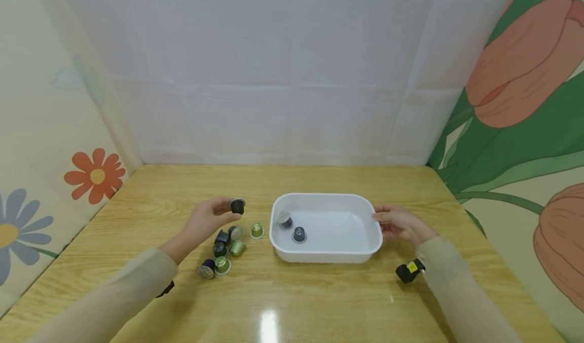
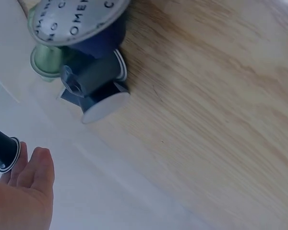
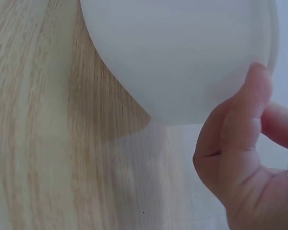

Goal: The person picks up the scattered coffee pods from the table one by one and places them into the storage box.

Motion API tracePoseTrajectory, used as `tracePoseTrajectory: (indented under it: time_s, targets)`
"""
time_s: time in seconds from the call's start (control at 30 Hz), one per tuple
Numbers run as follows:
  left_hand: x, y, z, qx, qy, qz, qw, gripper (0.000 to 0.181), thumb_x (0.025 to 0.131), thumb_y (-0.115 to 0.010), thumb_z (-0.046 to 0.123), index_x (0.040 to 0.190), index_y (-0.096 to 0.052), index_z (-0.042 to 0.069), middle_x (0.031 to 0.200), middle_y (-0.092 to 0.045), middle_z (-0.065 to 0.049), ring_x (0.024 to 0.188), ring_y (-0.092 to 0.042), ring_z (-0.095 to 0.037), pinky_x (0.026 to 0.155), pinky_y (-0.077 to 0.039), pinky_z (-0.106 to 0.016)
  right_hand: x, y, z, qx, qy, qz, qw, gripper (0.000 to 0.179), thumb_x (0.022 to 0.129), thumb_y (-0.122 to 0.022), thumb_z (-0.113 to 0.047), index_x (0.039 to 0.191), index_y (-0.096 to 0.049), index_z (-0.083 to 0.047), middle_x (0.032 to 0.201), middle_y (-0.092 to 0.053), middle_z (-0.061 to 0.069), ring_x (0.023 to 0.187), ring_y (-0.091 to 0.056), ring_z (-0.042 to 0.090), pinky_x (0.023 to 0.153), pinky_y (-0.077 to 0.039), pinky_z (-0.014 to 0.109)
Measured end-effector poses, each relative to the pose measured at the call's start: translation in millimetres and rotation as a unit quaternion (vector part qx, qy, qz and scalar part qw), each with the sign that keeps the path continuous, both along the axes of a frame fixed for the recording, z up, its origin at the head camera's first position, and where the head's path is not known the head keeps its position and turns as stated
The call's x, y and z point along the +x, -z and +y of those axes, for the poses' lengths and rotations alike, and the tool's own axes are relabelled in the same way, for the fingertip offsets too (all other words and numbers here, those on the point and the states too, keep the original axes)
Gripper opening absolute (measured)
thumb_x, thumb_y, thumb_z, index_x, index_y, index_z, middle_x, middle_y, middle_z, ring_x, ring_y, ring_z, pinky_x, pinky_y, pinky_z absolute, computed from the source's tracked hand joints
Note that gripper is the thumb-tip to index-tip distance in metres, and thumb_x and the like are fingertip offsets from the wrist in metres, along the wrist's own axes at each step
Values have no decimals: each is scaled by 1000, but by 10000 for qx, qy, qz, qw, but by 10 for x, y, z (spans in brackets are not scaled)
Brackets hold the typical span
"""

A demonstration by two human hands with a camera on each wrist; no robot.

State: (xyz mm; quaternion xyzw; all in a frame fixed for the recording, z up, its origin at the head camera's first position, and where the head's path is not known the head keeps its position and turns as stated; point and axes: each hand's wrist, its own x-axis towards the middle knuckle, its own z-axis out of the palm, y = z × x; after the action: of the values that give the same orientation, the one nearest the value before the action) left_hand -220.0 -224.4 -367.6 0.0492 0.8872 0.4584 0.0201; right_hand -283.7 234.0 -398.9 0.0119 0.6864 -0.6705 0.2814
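Observation:
Between thumb and fingers my left hand [image 1: 207,221] pinches a black coffee capsule [image 1: 237,207], raised over the table; the left wrist view shows the same capsule [image 2: 6,151] at its left edge. Below and beside that hand lies a loose group of capsules: dark ones [image 1: 220,249], green ones [image 1: 222,265] and a dark blue one with a printed lid [image 1: 206,269]. My right hand [image 1: 400,224] grips the right end of a white plastic tub [image 1: 324,257], its thumb at the rim. Inside the tub, toward the left, are a silver-grey capsule [image 1: 285,220] and a dark grey capsule [image 1: 299,234].
A single green capsule [image 1: 257,230] stands between the group and the tub's left wall. All of it rests on a wooden table [image 1: 191,181], with a white sheet [image 1: 283,79] behind and flower-patterned cloth [image 1: 515,79] at the sides.

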Motion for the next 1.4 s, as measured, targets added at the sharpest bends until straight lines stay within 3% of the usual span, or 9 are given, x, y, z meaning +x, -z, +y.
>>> tracePoseTrajectory:
  time_s: [0.33,0.53,0.67,0.83,1.07,1.4]
  targets:
    - [41,33,161,244,145,1,9996,41,95,-71,16,128,-61,-4,131,-64,-24,128,-56,-43,107,-45,-58,-6,12,8,4,-7,31,10000,18,102,-50,-5,120,-50,-1,83,-62,-2,73,-61,9,62,-58,22]
    - [96,34,252,116,150,-43,9998,46,93,-73,20,131,-60,-4,132,-64,-23,127,-57,-42,103,-50,-54,-4,35,9,-208,-96,-31,9997,9,103,-48,-5,108,-55,-9,81,-63,-3,71,-61,8,62,-57,21]
    - [124,19,318,94,214,-86,9997,45,94,-72,18,131,-60,-3,132,-64,-22,128,-56,-42,101,-52,-51,0,28,14,-241,-85,-50,9997,9,102,-49,-5,108,-55,-9,81,-63,-2,71,-61,8,61,-57,21]
    - [110,26,406,79,244,-19,9997,39,93,-73,17,126,-64,-1,130,-65,-20,129,-55,-43,104,-49,-55,-4,20,24,-220,-74,-37,9997,10,102,-49,-5,110,-55,-8,81,-63,-3,71,-61,8,61,-57,21]
    - [94,89,528,201,518,156,9983,42,90,-76,12,127,-64,-4,131,-64,-22,128,-56,-43,108,-44,-57,-9,26,15,-137,-83,-12,9999,11,102,-49,-5,111,-55,-7,83,-62,-3,72,-60,8,62,-57,21]
    - [84,69,660,-358,594,480,9964,46,89,-76,14,129,-63,-3,131,-65,-21,122,-60,-42,96,-55,-49,-5,6,14,-167,-73,-39,9998,11,102,-49,-5,112,-54,-7,83,-62,-3,72,-60,8,63,-57,22]
